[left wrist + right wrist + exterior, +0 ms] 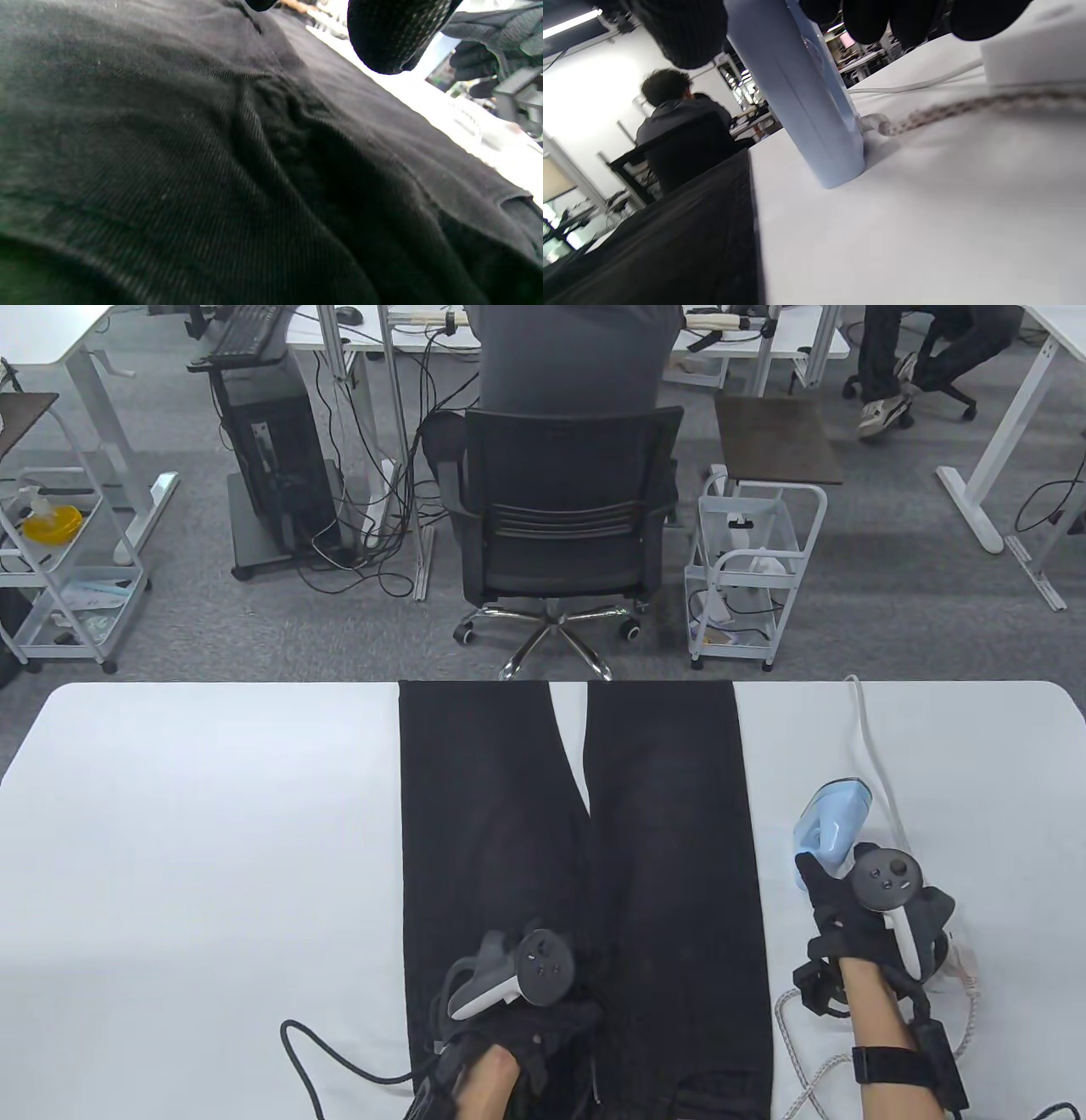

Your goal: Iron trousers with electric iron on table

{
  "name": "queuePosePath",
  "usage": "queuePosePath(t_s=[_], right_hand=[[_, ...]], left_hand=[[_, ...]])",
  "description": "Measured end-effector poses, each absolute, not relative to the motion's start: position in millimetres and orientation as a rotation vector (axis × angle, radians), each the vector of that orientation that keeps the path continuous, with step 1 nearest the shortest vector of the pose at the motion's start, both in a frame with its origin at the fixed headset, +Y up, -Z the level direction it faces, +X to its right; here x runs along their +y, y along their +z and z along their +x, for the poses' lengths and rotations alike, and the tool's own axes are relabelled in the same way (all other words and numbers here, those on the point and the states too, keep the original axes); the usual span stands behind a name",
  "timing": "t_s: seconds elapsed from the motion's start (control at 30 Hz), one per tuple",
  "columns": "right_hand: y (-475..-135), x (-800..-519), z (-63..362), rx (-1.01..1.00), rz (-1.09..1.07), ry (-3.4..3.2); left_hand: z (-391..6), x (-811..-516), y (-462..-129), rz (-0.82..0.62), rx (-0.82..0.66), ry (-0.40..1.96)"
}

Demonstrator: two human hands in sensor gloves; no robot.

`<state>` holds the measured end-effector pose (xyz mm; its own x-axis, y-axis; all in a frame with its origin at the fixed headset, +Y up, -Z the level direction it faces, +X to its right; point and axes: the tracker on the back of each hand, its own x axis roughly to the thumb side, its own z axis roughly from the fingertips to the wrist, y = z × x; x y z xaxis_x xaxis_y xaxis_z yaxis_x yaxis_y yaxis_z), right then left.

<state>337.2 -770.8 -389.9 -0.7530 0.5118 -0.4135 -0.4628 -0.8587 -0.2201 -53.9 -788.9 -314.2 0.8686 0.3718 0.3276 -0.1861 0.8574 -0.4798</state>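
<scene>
The black trousers (577, 857) lie flat down the middle of the table (212, 831), legs pointing away, ready for pressing. The left hand (517, 1027) rests on their near end, likely pinning the cloth; how its fingers lie I cannot tell. Just right of the trousers, the right hand (857, 916) curls around the standing blue iron (831, 823), apparently to lift it.

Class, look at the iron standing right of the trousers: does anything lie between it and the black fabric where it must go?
Nothing visible. Only bare white table separates the iron, gripped by the right hand, from the trousers.
</scene>
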Motion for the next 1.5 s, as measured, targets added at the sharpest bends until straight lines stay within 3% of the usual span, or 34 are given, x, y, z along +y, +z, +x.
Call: queuePosePath(t_s=[0.13, 0.3, 0.63, 0.73, 0.93, 1.1, 1.2, 1.4, 1.5], right_hand=[[-396.9, -787.9, 331.5, -0.199, -0.648, 2.582], [-395.4, -787.8, 329.4, -0.302, -0.531, 2.632], [-371.8, -754.0, 324.7, -0.354, -0.350, 2.463], [-361.1, -736.5, 314.2, -0.338, -0.182, 2.492], [-330.5, -692.5, 266.8, -0.083, 0.357, 2.562], [-318.7, -698.6, 215.9, 0.341, 0.821, 2.654], [-316.4, -714.9, 195.4, 0.515, 0.886, 2.732], [-318.5, -747.6, 175.0, 0.737, 0.897, 2.860], [-322.5, -752.4, 172.7, 0.741, 0.872, 2.917]], left_hand=[[-50.5, -797.4, -317.7, -0.499, -0.422, 0.281], [-44.5, -802.9, -320.8, -0.527, -0.425, 0.274], [-53.6, -797.4, -318.8, -0.459, -0.431, 0.305], [-55.6, -794.9, -319.4, -0.429, -0.450, 0.336], [-56.2, -786.4, -317.4, -0.355, -0.502, 0.365], [-58.5, -787.3, -317.1, -0.399, -0.529, 0.371], [-61.6, -791.6, -325.3, -0.459, -0.535, 0.348], [-51.3, -812.6, -354.7, -0.731, -0.522, 0.192], [-42.0, -820.5, -361.9, -0.784, -0.536, 0.140]])
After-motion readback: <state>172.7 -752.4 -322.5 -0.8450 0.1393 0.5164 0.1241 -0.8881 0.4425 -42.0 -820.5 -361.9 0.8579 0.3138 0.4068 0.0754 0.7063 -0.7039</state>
